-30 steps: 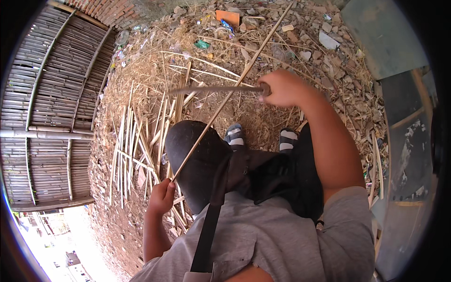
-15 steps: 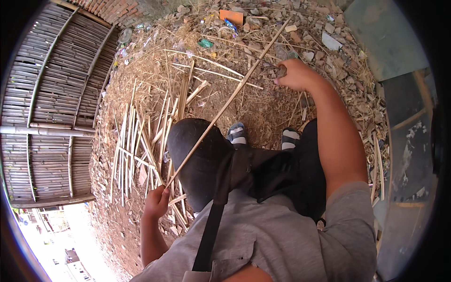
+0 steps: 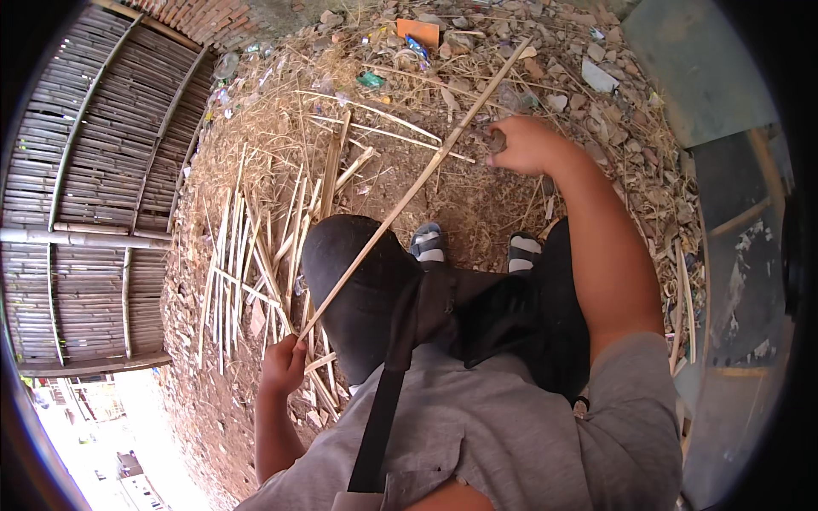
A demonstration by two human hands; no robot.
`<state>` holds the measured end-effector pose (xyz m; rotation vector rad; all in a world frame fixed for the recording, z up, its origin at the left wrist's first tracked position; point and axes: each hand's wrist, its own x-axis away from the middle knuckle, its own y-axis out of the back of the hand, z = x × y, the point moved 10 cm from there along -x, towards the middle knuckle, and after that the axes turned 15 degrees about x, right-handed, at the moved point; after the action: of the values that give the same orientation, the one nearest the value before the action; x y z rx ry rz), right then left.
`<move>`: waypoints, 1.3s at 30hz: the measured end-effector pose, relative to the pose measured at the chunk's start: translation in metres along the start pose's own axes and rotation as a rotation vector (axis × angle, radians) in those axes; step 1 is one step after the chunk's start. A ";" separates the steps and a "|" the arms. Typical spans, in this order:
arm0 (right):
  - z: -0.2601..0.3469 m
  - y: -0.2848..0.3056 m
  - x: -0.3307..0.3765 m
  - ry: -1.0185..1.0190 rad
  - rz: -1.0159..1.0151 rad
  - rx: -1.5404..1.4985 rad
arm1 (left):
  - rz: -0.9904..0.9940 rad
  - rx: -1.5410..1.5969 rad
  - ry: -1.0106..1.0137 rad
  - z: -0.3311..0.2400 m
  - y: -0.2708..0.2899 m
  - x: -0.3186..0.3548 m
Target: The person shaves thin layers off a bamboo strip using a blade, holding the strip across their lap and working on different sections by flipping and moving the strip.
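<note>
A long, thin bamboo strip [image 3: 400, 207] slants from lower left to upper right, passing over my left knee. My left hand [image 3: 283, 366] is closed around its lower end. Beyond the knee, the strip's far end rises over the rubble. My right hand [image 3: 530, 146] is closed on the brown rounded handle [image 3: 497, 142] of what looks like a knife, just right of the strip's upper half. Its blade cannot be made out now. Several pale split bamboo strips [image 3: 232, 272] lie in a loose pile to the left of my knee.
A bamboo-slat fence [image 3: 85, 170] stands along the left. Stones and litter [image 3: 600, 77] cover the far right ground, with an orange piece [image 3: 418, 33] at the back. Dark panels [image 3: 743, 272] line the right side. My sandalled feet [image 3: 429, 243] are on the dirt ground.
My right hand has shifted slightly left and turned. The dark thin part that stuck out from it toward the strip no longer shows clearly. My left hand has barely moved.
</note>
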<state>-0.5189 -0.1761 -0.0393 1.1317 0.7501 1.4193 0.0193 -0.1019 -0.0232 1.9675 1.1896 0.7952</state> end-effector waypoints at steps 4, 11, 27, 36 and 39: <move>0.067 -0.001 0.026 0.156 0.073 0.201 | 0.023 0.022 0.014 0.014 -0.003 0.003; -0.012 0.014 0.005 -0.052 -0.133 0.005 | -0.013 -0.027 -0.034 0.001 -0.005 -0.001; -0.022 0.009 0.002 -0.131 -0.012 -0.010 | -0.024 -0.032 -0.019 0.002 -0.003 -0.002; 0.007 0.002 0.008 0.084 -0.011 0.061 | -0.016 0.001 -0.002 0.009 -0.009 -0.001; -0.025 0.016 0.007 -0.154 -0.045 -0.065 | -0.032 -0.025 0.000 0.006 -0.007 -0.002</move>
<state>-0.5474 -0.1679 -0.0319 1.1528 0.6125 1.2941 0.0203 -0.1028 -0.0322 1.9238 1.2026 0.7896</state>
